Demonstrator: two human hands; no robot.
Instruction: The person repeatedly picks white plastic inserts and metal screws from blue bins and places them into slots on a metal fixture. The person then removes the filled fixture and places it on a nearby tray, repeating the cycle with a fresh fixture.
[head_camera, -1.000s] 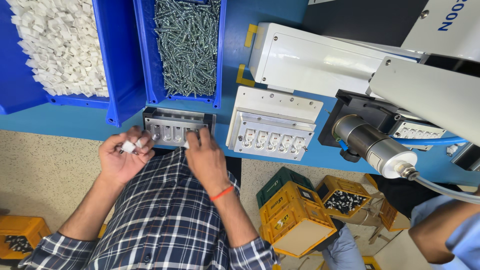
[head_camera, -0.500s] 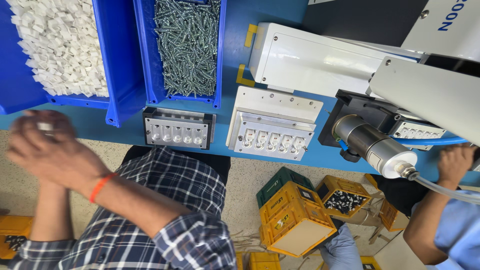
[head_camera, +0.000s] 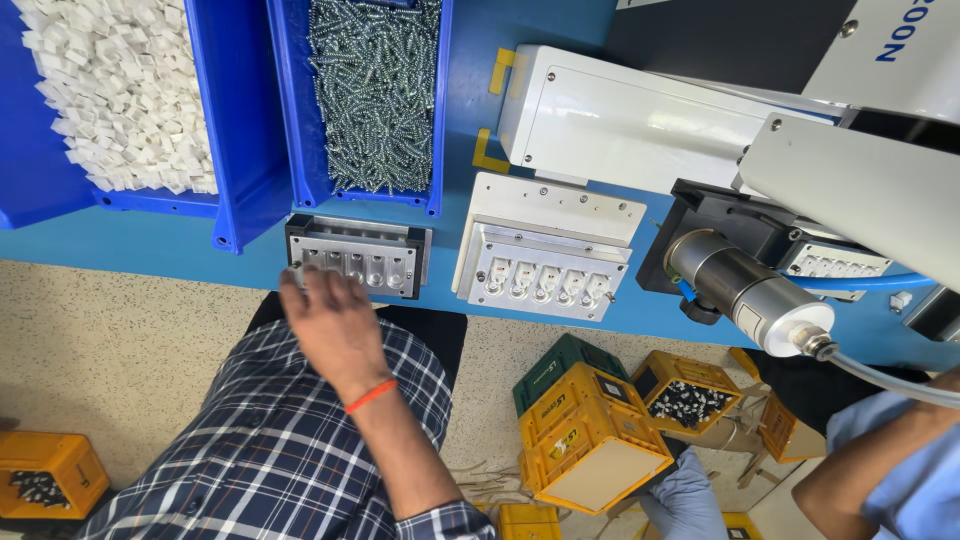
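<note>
On the bench (head_camera: 200, 250), two bins sit at the far left: the bin of plastic pieces (head_camera: 110, 95) left of the bin of screws (head_camera: 375, 90). At the near edge, the metal jig (head_camera: 360, 258) lies left of the second jig (head_camera: 545, 250). A hand (head_camera: 335, 325), probably the right, touches the metal jig's near-left corner.

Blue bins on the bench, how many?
2. One bin at the left holds small white pieces; the other bin beside it holds screws. Both are cut off by the frame's top edge.

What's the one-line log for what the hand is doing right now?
right hand: fingers stretched onto grey slotted fixture | left hand: out of view | behind fixture: white pieces, screws in blue bins
</note>
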